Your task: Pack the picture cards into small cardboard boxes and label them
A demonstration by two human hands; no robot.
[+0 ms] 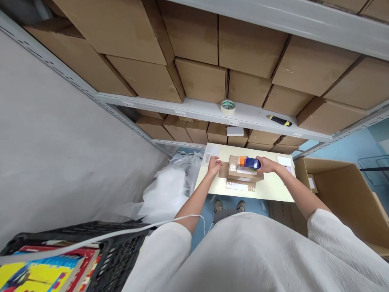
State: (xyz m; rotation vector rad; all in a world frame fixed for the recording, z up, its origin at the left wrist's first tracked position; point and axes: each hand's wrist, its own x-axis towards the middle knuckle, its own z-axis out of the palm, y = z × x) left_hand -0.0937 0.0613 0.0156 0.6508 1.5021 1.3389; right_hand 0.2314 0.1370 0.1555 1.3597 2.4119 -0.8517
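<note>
A small brown cardboard box lies on the cream tabletop, with a flap sticking out on its left and shiny clear tape on it. My right hand grips a blue and orange tape dispenser from the right, over the top of the box; part of the dispenser is blurred out. Just left of the flap is my left hand, its fingers loosely curled and apart with nothing visible in them. Whether its fingertips touch the flap I cannot tell.
Shelves of cartons rise behind the table. On the shelf edge sit a tape roll and a utility knife. A large open carton stands right, white packing material left, a black crate nearer; a white cable crosses my left arm.
</note>
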